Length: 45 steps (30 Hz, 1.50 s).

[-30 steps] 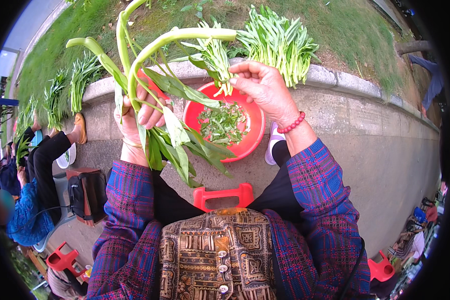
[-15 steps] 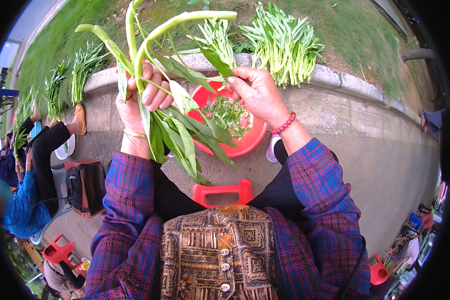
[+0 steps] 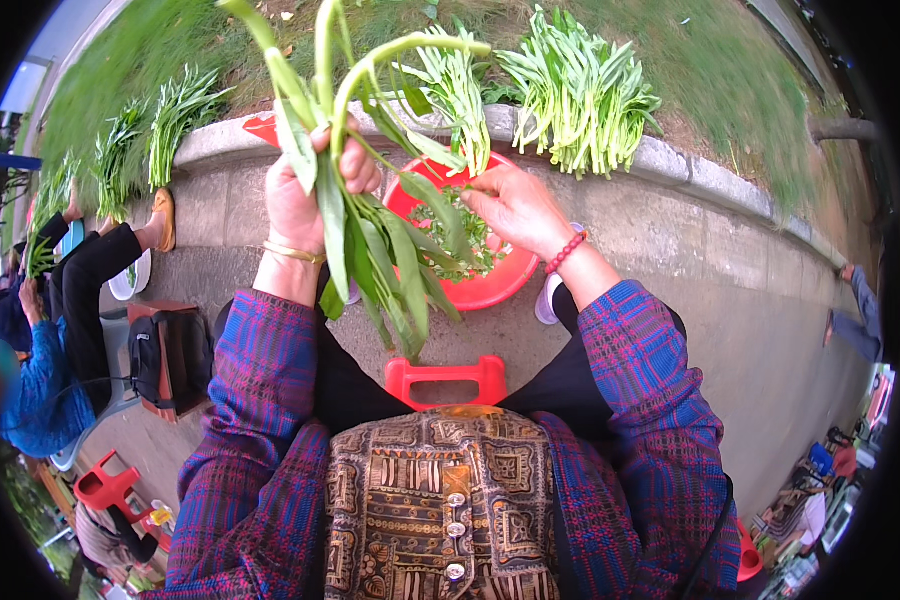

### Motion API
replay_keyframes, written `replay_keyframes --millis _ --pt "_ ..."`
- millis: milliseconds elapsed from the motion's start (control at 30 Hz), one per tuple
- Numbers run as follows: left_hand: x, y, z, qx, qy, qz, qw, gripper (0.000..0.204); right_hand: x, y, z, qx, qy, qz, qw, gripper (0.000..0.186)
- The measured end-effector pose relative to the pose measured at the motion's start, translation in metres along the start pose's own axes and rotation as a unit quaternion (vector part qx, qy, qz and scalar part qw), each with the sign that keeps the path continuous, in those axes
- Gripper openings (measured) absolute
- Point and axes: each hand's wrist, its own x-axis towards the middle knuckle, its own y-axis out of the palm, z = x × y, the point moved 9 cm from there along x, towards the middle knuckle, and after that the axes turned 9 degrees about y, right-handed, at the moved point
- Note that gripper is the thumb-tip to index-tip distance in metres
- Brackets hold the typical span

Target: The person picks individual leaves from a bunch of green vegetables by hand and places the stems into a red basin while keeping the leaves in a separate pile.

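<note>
Soft daylight falls on flat grey pavement (image 3: 730, 330) across the frame's right side. A pale stone curb (image 3: 670, 163) curves across the upper part, edging green grass (image 3: 720, 90); a red plastic stool (image 3: 95, 489) shows lower left.

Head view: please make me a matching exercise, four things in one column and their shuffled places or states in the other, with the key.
1. left hand
2. basin
3. bead bracelet
4. largest bunch of greens

A. around the right wrist
B. lying across the kerb
C. closed around leafy stems
D. holding loose leaves

Pairs: 1-C, 2-D, 3-A, 4-B
</note>
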Motion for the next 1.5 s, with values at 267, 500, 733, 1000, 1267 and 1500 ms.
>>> replay_keyframes --millis 267,500,733,1000,1267,1500 --pt "-0.001 -0.021 0.021 0.137 -0.055 -0.072 0.986 0.022 -0.023 -0.017 0.028 -0.075 -0.222 -0.202 0.951 0.022" --pt "-0.003 -0.028 0.047 0.226 -0.088 -0.079 0.967 0.014 -0.015 -0.007 0.033 -0.020 -0.152 -0.131 0.979 0.013" --pt "-0.003 -0.029 0.065 0.265 -0.091 -0.056 0.958 0.021 -0.003 -0.008 0.020 0.145 -0.055 -0.048 0.987 0.020" --pt "-0.011 -0.019 0.077 0.315 -0.103 -0.038 0.943 0.024 0.003 0.005 -0.001 0.398 0.109 0.031 0.910 0.034" --pt "-0.014 -0.022 0.091 0.215 -0.140 -0.034 0.966 0.026 0.005 0.003 0.003 0.474 0.088 0.019 0.876 0.027" --pt "-0.014 -0.002 0.087 0.122 -0.167 -0.006 0.978 0.033 -0.004 -0.015 0.028 0.490 0.006 -0.040 0.871 0.020"
